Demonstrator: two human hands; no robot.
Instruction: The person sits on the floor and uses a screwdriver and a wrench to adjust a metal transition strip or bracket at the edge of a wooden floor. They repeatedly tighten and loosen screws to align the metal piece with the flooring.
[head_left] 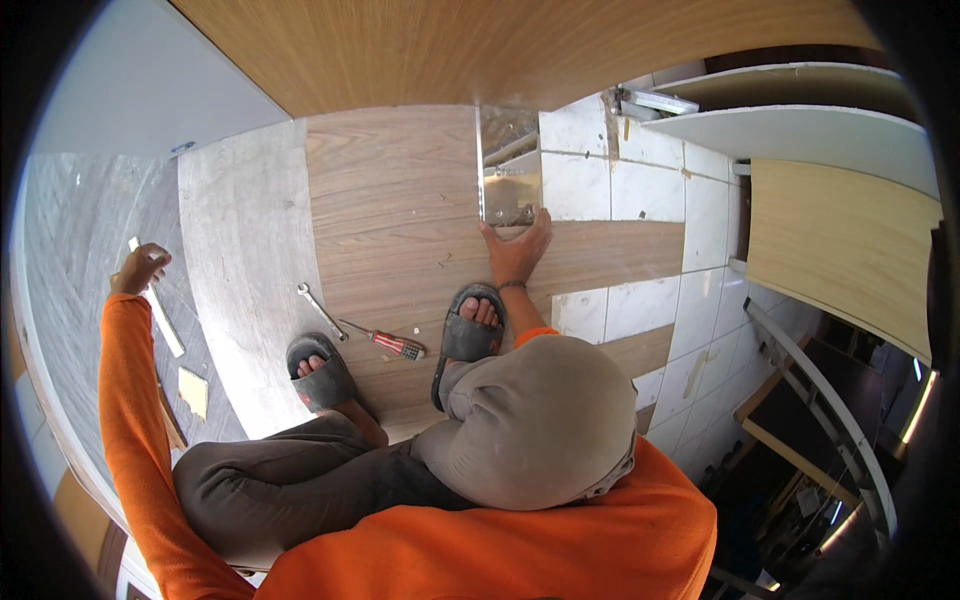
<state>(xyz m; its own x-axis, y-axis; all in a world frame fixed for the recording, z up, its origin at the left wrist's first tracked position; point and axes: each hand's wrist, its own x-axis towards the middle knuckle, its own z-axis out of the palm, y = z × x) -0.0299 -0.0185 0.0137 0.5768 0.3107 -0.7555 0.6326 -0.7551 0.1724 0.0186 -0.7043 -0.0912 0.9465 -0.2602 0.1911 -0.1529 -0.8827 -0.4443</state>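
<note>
Nearest, a metal screwdriver with a red, white and dark handle (398,345) and a silver wrench (319,309) lie by black sandals (322,374). Beyond, the curled left hand (140,266) overlaps a thin white strip (168,325), its hold indeterminable; the right hand (515,252), thumb and fingers wide, grasps the near end of a glossy reflective plank (511,190) beside white tiles (577,186).
</note>
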